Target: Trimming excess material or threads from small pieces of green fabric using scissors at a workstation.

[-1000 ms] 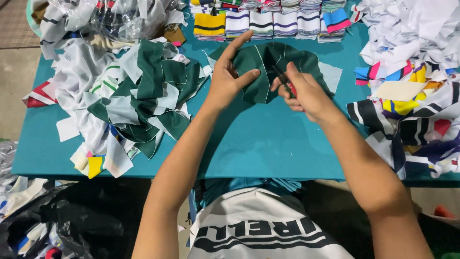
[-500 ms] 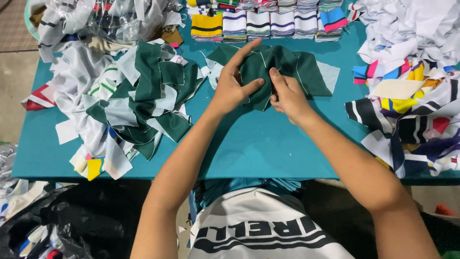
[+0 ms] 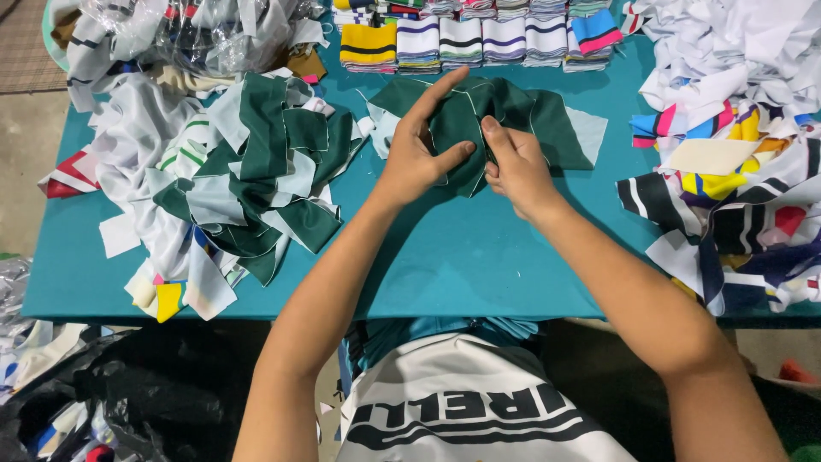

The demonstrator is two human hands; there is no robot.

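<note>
2 bare hands meet over a dark green cut piece of knit fabric with a pale reverse (image 3: 522, 115), which lies flat on the far middle of the teal surface (image 3: 462, 265) so that both hands can work it without lifting it. The left hand (image 3: 419, 154) rests on the cloth with its index finger stretched out along the upper edge and its thumb pressed down onto a fold, apparently to keep the layers from sliding. The right hand (image 3: 517, 171) is curled closed beside it, thumb and fingertips pinched on the same fold, the 2 hands touching at the thumbs; whether anything besides cloth sits inside this pinch cannot be told. To the left, a loose heap of dark green and white fabric offcuts (image 3: 248, 171) lies within easy reach of the left arm, with a red and white scrap (image 3: 64, 180) at its outer edge and a yellow scrap (image 3: 168, 298) near the front rim. Along the far edge, a row of folded striped ribbed bands in yellow, white, black, purple, blue and pink (image 3: 462, 38) stands side by side, sorted by colour. Crumpled clear plastic bags (image 3: 197, 34) fill the far left corner. At right, a pile of white and multicoloured striped cloth pieces (image 3: 735, 171) spreads toward the front edge. Below the surface at lower left sits a black plastic sack (image 3: 145, 402).
</note>
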